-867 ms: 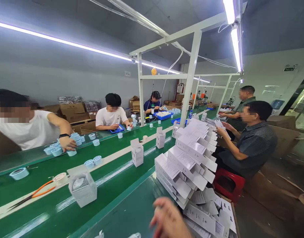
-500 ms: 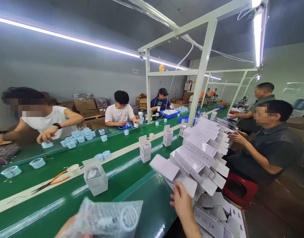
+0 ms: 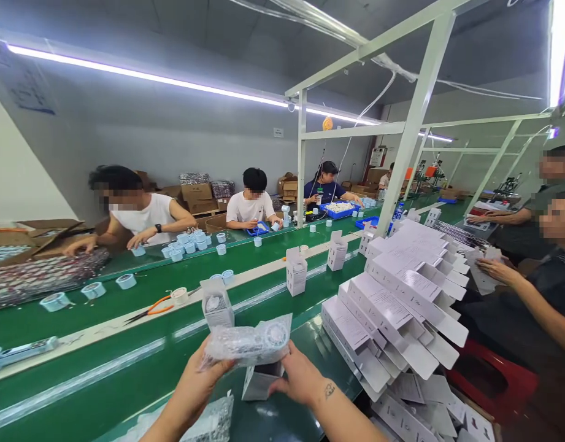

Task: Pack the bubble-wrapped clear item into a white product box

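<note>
both hands have come together since half a second ago: back then the right hand was up at the stack pulling a flat white carton free and the left was low at the frame's edge with the bubble bag. now the left hand [image 3: 200,382] is pinched shut on the left end of the bubble-wrap bag [image 3: 248,342], and the right hand [image 3: 299,377] is closed around the small white box [image 3: 260,380] while its thumb presses the bag's right end. the bag lies across the top of the box, just above the green counter [image 3: 126,393] in front of the person. inside the bag a pale round part shows through the plastic.

the view has swung left too, so the stack of flat white cartons [image 3: 392,307] now sits to the right of the hands, and a heap of bagged parts [image 3: 38,276] has come into sight at far left.

the cartons carry printed panels of small text, too fine to read. an open white box [image 3: 216,303] stands on the belt just beyond the bag, with orange-handled pliers [image 3: 148,310] further left.
</note>
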